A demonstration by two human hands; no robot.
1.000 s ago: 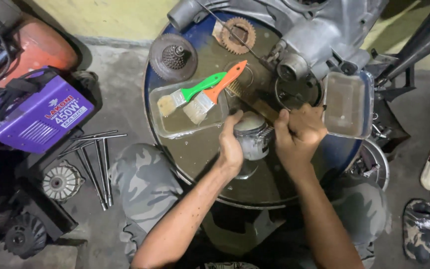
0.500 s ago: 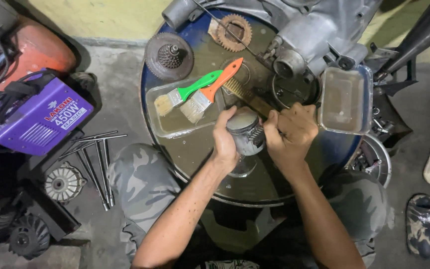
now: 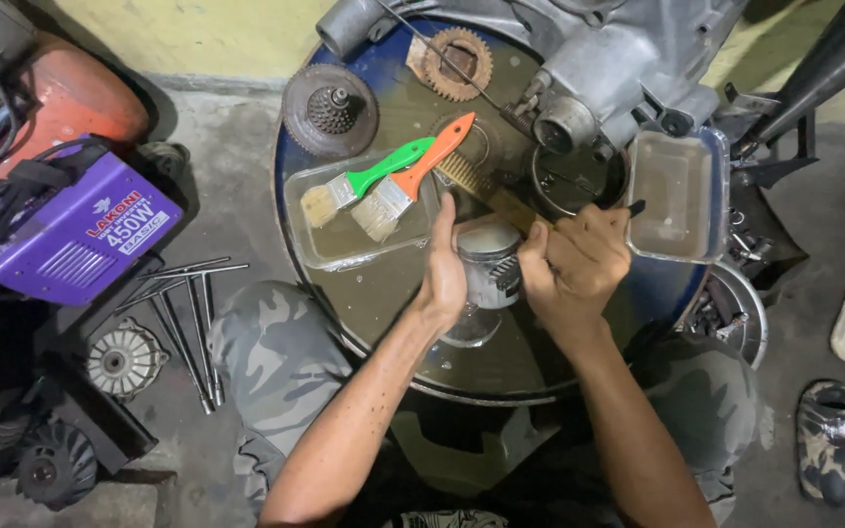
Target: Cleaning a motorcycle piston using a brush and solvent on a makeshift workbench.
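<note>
Purple box-shaped machine (image 3: 70, 240) with white label, left of drum (image 3: 393, 323)

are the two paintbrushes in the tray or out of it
In. Both paintbrushes' bristles rest inside the clear tray; the green and orange handles stick out over its rim.

You've got two paintbrushes in the tray: one green-handled (image 3: 369, 179), one orange-handled (image 3: 413, 178). Two clear plastic trays: one (image 3: 317, 240) under the brushes, one (image 3: 679, 194) at right. One piston (image 3: 487, 262) between two hands. One rusty gear (image 3: 456, 65), one dark clutch hub (image 3: 330, 110), one purple welder (image 3: 75, 235).
</note>
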